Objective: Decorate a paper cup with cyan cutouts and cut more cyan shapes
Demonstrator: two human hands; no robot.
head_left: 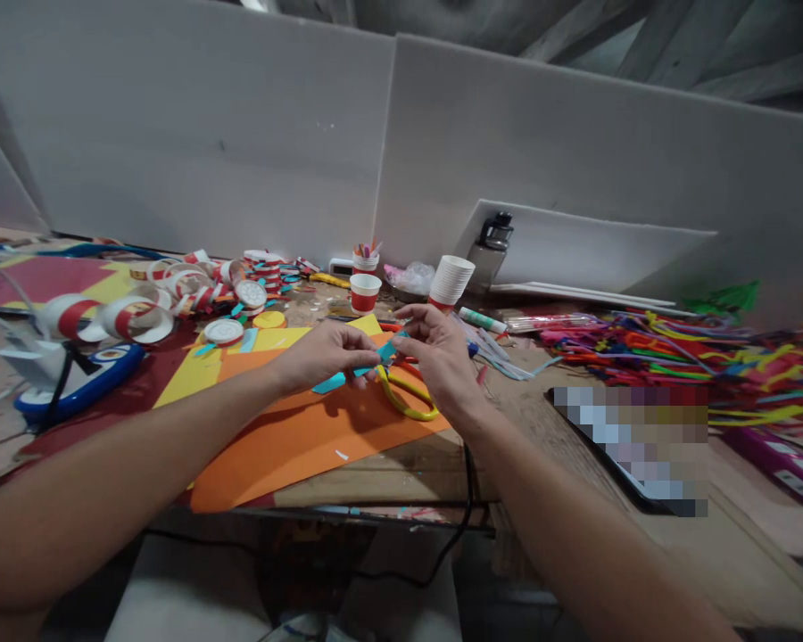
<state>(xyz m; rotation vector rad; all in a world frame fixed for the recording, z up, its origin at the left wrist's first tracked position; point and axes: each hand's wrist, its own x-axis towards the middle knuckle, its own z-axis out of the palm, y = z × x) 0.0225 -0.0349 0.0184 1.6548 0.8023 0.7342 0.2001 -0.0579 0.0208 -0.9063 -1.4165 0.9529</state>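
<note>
Between my two hands, above the orange paper sheet (268,446), is a small blue paper piece (389,346). My left hand (331,357) pinches its left end. The fingers of my right hand (434,348) close on the other end. Scissors with yellow and red handles (408,406) lie on the sheet below my right hand, partly covered by it. Another blue paper strip (329,383) shows under my left fingers. A yellow paper sheet (194,379) sticks out from beneath the orange one.
Red-and-white cut paper cups (180,290) lie at the left. Stacked white cups (452,276), a cup (365,292) and a bottle (492,254) stand at the back. Colourful pipe cleaners (696,357) heap at the right, behind a phone (633,450). White boards (241,134) wall the back.
</note>
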